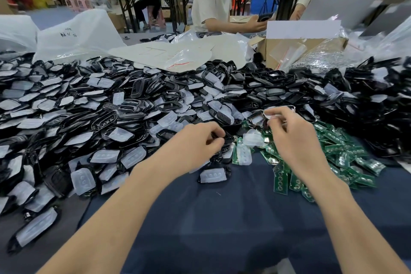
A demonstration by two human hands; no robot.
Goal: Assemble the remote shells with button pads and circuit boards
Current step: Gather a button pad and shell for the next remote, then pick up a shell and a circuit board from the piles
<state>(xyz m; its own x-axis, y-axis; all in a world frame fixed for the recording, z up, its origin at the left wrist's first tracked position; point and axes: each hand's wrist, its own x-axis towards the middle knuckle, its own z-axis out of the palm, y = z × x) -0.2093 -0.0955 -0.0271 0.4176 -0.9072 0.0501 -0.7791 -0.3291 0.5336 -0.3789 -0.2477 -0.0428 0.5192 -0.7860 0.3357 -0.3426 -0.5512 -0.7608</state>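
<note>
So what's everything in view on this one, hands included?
shells: hundreds, black, heaped across left and far side
button pads: many, translucent white, mostly in shells at left
circuit boards: dozens, green, pile at right
cloth: one, dark blue, near side under the arms
plastic bags: several, whitish, behind heap
cardboard box: one, brown, far right
people: three, pale and black tops, background
left hand: one, pinching black shell near centre
right hand: one, gripping black shell by boards

Blue-clothed table [233,218] — heaped black shells [89,104], green boards [347,155].
</note>
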